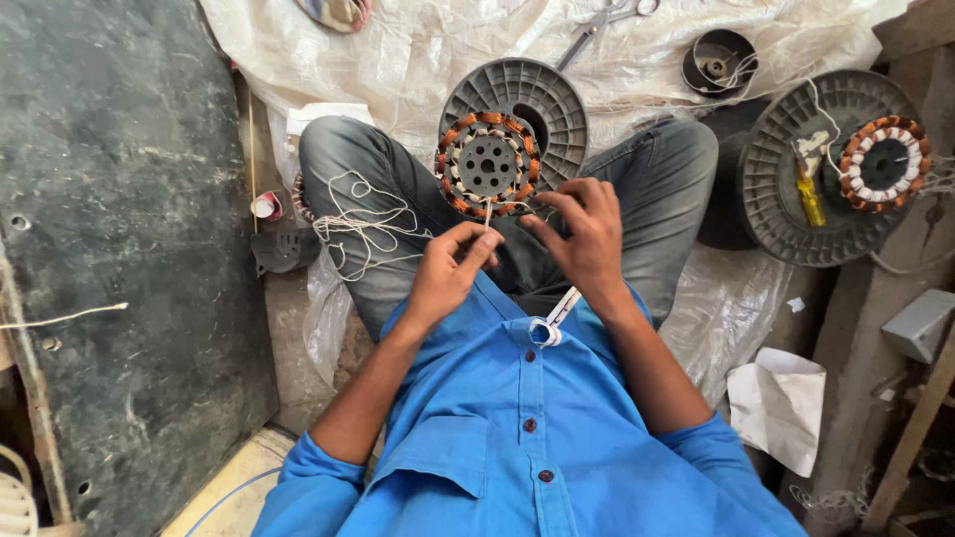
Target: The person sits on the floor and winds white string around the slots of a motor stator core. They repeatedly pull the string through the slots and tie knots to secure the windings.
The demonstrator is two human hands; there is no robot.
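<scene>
**Here, both hands work a thread at a copper-wound stator**

Here the person sits cross-legged in jeans and a blue shirt, with a round stator (487, 164) ringed by copper coils propped upright between the knees, leaning against a grey plastic spool (542, 99) behind it. The left hand (448, 273) pinches a thin white thread (487, 212) between thumb and fingertips just below the stator's lower edge. The right hand (587, 234) sits close beside it, fingers curled and closed toward the same thread at the stator's lower right rim; whether it actually grips the thread I cannot tell. Loose white string (363, 224) lies tangled over the left thigh.

To the right, well apart, a second stator (883, 162) rests on a larger grey spool (796, 199) beside a yellow-handled screwdriver (811, 199). Scissors (602, 25) lie on the white sheet (428, 50) beyond the knees.
</scene>
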